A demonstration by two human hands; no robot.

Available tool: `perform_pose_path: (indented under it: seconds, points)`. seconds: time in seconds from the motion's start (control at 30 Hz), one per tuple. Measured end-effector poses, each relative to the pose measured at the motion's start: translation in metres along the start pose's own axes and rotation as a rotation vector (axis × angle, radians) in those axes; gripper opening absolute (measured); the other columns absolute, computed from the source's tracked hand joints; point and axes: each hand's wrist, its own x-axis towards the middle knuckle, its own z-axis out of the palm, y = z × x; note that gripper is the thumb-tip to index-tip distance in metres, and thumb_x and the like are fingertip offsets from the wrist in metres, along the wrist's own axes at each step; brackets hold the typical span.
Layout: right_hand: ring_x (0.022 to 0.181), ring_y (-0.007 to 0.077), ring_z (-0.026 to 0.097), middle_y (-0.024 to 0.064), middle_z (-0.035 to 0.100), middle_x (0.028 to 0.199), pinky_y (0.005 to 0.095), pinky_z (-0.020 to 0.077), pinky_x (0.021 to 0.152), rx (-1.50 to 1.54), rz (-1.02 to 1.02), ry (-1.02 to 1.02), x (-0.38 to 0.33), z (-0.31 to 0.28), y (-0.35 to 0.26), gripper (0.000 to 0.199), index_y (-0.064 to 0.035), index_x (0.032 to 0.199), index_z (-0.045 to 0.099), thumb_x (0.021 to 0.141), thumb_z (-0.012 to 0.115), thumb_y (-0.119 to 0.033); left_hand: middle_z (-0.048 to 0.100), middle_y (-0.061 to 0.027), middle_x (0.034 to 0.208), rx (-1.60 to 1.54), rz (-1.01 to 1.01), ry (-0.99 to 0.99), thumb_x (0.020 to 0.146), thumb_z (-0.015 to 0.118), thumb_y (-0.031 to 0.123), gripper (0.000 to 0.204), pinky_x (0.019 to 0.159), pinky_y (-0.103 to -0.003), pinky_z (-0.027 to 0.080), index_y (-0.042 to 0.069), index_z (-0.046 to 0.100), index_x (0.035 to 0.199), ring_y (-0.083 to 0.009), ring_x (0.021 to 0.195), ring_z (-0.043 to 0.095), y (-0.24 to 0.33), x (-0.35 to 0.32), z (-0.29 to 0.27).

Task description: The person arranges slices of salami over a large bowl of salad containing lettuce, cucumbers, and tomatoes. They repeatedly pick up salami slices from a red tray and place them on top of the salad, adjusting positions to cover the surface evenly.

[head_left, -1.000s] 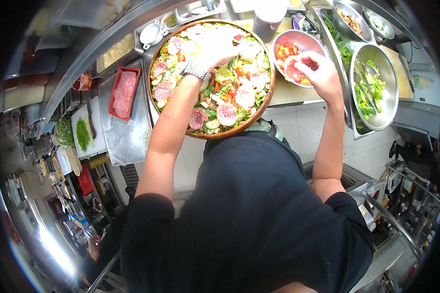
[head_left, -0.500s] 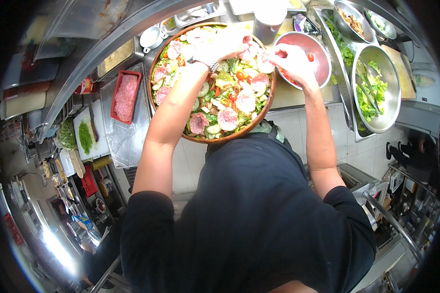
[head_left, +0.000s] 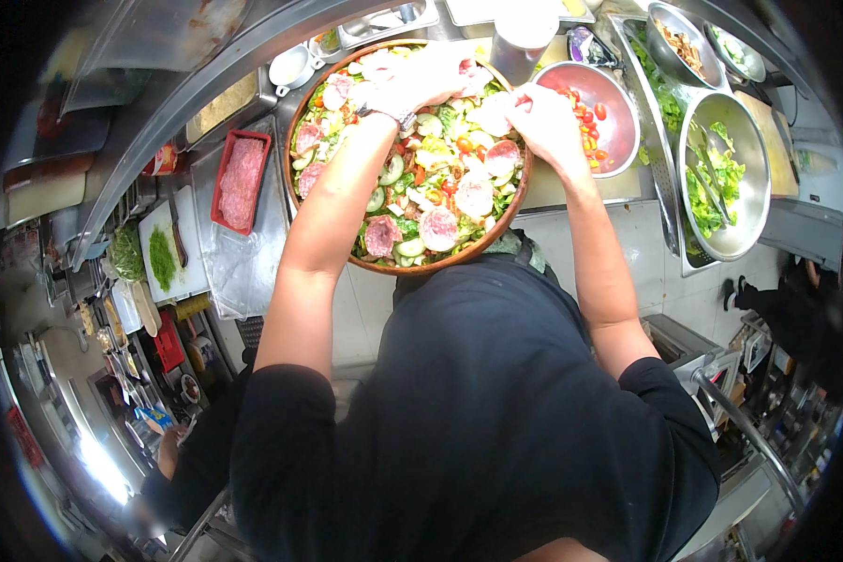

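A big round wooden bowl holds a salad of greens, cucumber slices, cherry tomatoes and salami slices. Over its far side hangs my left hand, washed out by bright light. Its fingers look curled, but what lies in them is hard to make out. My right hand, at the bowl's right rim, pinches the edge of a pale salami slice. Other slices lie spread on the salad, including one folded salami slice near the front.
Right of the bowl stands a metal bowl with halved cherry tomatoes, then a larger steel bowl with lettuce and tongs. At left sits a red tray of sliced meat. A metal container stands behind the bowl. Other people work at both sides.
My right hand has shifted slightly left and down, still at the slice, uncovering more tomatoes in the metal bowl. My left hand has moved a little left. People in the background have shifted.
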Motion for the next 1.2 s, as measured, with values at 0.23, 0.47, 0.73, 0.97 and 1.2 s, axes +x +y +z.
perform_pose_path:
  seconds: [0.23, 0.47, 0.73, 0.97, 1.2]
  points:
    - [0.072, 0.0221, 0.069, 0.0089, 0.069, 0.078, 0.0362, 0.0541, 0.07, 0.051, -0.045, 0.047, -0.005, 0.009, -0.009, 0.024, -0.0087, 0.104, 0.067, 0.091, 0.069, -0.028, 0.066, -0.0191, 0.125, 0.034, -0.043, -0.075, 0.092, 0.068, 0.049, 0.055, 0.098, -0.051, 0.05, 0.012, 0.065, 0.132, -0.0346, 0.114, 0.063, -0.004, 0.004, 0.001]
    - [0.075, 0.0244, 0.067, 0.0062, 0.068, 0.09, 0.0398, 0.0537, 0.064, -0.39, -0.421, 0.111, 0.0, 0.017, -0.002, 0.035, -0.0133, 0.106, 0.071, 0.078, 0.084, -0.031, 0.062, -0.0197, 0.137, 0.052, 0.04, 0.048, 0.091, 0.067, 0.057, 0.066, 0.109, -0.052, 0.044, 0.015, 0.06, 0.141, -0.0369, 0.128, 0.058, -0.002, -0.006, 0.003]
    - [0.084, 0.0261, 0.064, 0.0073, 0.062, 0.091, 0.0439, 0.0501, 0.069, -0.63, -0.453, 0.031, 0.002, 0.019, 0.006, 0.03, -0.0167, 0.1, 0.073, 0.078, 0.08, -0.036, 0.067, -0.0154, 0.115, -0.04, 0.116, 0.205, 0.091, 0.07, 0.041, 0.042, 0.088, -0.043, 0.052, 0.005, 0.064, 0.113, -0.0326, 0.104, 0.063, 0.014, -0.019, 0.002]
    - [0.091, 0.0278, 0.065, 0.0091, 0.06, 0.094, 0.0439, 0.0509, 0.076, -0.657, -0.324, 0.001, 0.004, 0.019, 0.005, 0.027, -0.0166, 0.101, 0.072, 0.088, 0.072, -0.04, 0.06, -0.0158, 0.13, 0.175, 0.173, 0.208, 0.094, 0.065, 0.044, 0.044, 0.1, -0.048, 0.047, 0.01, 0.062, 0.123, -0.0342, 0.12, 0.057, 0.009, -0.026, 0.005]
    - [0.091, 0.027, 0.065, 0.01, 0.059, 0.095, 0.0438, 0.0492, 0.071, -0.698, -0.429, 0.001, 0.009, 0.022, -0.001, 0.028, -0.0165, 0.101, 0.073, 0.088, 0.071, -0.041, 0.062, -0.0083, 0.141, 0.221, -0.002, 0.1, 0.096, 0.056, 0.063, 0.058, 0.112, -0.058, 0.036, 0.022, 0.064, 0.137, -0.0323, 0.132, 0.056, 0.007, -0.027, 0.005]
